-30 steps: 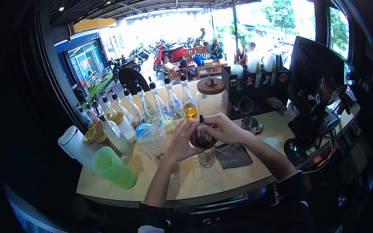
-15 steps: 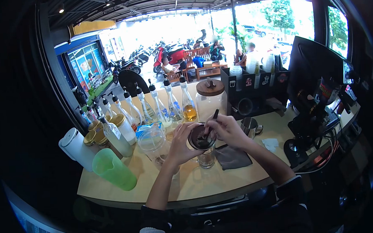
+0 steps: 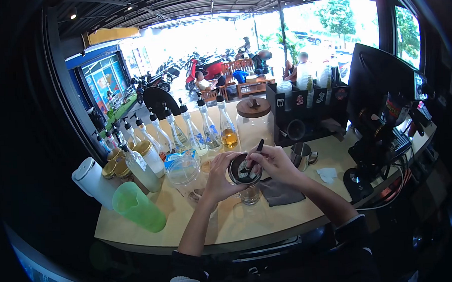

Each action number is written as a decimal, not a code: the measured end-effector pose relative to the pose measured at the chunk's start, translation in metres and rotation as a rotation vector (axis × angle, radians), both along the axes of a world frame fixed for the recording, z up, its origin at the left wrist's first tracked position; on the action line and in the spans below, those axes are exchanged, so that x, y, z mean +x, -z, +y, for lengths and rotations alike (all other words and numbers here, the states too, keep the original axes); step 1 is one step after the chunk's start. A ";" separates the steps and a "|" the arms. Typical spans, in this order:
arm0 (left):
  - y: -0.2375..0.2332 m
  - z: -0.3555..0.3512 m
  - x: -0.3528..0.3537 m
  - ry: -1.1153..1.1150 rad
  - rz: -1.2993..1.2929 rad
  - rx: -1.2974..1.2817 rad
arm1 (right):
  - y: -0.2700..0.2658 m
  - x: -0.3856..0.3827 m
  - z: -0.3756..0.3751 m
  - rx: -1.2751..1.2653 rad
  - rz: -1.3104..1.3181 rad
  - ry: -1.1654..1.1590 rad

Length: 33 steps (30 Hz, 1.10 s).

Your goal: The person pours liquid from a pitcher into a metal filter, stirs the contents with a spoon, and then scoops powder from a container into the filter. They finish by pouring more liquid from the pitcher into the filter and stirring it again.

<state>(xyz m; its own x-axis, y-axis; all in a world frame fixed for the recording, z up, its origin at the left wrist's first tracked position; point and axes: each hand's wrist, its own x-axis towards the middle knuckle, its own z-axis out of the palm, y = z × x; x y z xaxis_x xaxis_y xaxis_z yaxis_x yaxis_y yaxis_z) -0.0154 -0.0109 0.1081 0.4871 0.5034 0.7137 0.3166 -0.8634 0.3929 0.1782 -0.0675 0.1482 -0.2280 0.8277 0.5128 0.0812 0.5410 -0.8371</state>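
Note:
My left hand [image 3: 221, 177] is curled round a dark, round cup [image 3: 235, 166] with its mouth turned toward me. Some pale, speckled matter shows inside. A slim black stick-like tool [image 3: 260, 145] is pinched in my right hand [image 3: 274, 163], its lower end reaching into the cup; I cannot tell its kind. Directly below the cup stands a clear glass mug [image 3: 250, 195], its top partly covered by the cup and my fingers. To the left of my left hand is a clear plastic jar [image 3: 183, 173]. A grey folded cloth [image 3: 284, 193] lies right of the mug.
Pump bottles [image 3: 205, 127] line the counter's back, beside a wooden-lidded glass jar [image 3: 254, 122]. A green pitcher [image 3: 138, 208] and a white jug [image 3: 93, 179] stand left. Right are a metal pitcher [image 3: 301, 155], a black cup holder [image 3: 307, 99] and a monitor [image 3: 382, 86].
The pale matter inside the cup shows more now, where the inside looked brown and dark before. My right hand has shifted slightly with the tool, which stands a little more upright.

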 end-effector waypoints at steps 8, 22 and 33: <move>0.005 -0.008 0.001 -0.040 0.016 -0.118 | 0.006 0.000 0.003 -0.031 -0.005 0.007; 0.002 -0.007 0.000 -0.036 0.018 -0.277 | 0.016 0.008 0.031 -0.163 0.345 0.045; 0.002 -0.002 -0.001 -0.024 0.030 -0.306 | 0.026 0.010 0.031 -0.163 0.364 0.033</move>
<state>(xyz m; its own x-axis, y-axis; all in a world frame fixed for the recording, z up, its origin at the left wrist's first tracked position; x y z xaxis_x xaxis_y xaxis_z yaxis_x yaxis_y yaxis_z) -0.0164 -0.0131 0.1063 0.4910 0.7042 0.5129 0.3504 -0.6986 0.6238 0.1879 -0.0361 0.1220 -0.0270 0.9089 0.4161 -0.2218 0.4004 -0.8891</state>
